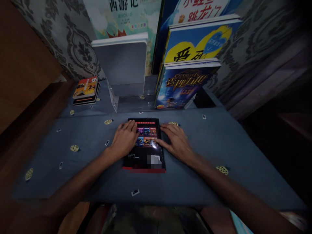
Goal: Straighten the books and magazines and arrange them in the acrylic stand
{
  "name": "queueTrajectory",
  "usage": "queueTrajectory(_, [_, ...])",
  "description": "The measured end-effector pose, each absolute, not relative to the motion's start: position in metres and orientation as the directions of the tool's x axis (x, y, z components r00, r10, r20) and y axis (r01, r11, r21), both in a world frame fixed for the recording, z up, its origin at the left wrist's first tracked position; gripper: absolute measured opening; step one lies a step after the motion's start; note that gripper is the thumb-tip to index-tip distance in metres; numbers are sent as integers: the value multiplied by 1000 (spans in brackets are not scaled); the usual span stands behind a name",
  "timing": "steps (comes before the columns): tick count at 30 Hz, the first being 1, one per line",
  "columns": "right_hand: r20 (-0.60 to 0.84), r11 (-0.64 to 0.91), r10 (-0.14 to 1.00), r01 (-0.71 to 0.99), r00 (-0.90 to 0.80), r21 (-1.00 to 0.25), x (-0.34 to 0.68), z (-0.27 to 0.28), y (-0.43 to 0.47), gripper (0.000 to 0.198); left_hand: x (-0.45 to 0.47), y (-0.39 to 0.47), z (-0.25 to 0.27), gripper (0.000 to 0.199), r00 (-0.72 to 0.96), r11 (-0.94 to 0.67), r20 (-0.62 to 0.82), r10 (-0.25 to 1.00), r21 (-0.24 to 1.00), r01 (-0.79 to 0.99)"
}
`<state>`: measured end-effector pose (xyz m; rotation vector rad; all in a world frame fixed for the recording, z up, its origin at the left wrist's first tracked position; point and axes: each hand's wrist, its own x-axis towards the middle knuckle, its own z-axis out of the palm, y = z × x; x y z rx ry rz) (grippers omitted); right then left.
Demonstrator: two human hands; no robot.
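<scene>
Head view: 2 hands were seen, both laid palm down on 1 black book (147,149). The black book was placed flat on the cloth (185,188), near its front edge, midway between the 2 forearms. The left hand (125,136) was rested over the book's left side, its fingers held close together and stretched out; nothing was pinched by it. The right hand (176,141) was set at the right side, its fingers extended along the edge and its thumb spread away onto the cover; nothing was gripped there either. Between the hands, 6 small pictures were shown on the cover in 2 rows of 3; whether more were covered by the left hand could not be told. Below them, 1 pale patch was blurred.

Beyond the book, 1 clear stand (133,102) was placed. In its left part 1 grey book (122,65) was held upright, leaning back, with 1 green book (104,19) standing behind. On the right, 3 kinds of cover were ranked front to back: 1 dark blue book (185,87), 1 heart book (187,35) and 1 fish book (204,8), the last cut off by the frame. By the stand's right side, 1 dark slab (204,99) was laid flat. At far left, at least 2 books were stacked, topped by 1 orange book (85,87). On the cloth, at least 6 yellow pineapples were printed.
</scene>
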<state>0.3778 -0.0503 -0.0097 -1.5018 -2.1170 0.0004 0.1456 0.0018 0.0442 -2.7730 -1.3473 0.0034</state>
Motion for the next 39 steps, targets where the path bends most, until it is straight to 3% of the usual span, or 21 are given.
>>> queueTrajectory(12, [423, 375, 874, 886, -240, -272, 375, -9, -53, 46, 144, -46, 43, 42, 721, -718, 10, 693, -86, 691])
queueTrajectory(30, [398, 397, 877, 872, -269, -287, 376, -7, -55, 48, 183, -14, 45, 42, 701, -701, -8, 713, -44, 712])
queueTrajectory(39, [400, 395, 875, 881, -273, -263, 376, -5, -56, 52, 178, -37, 41, 44, 745, -743, -22, 667, -93, 662])
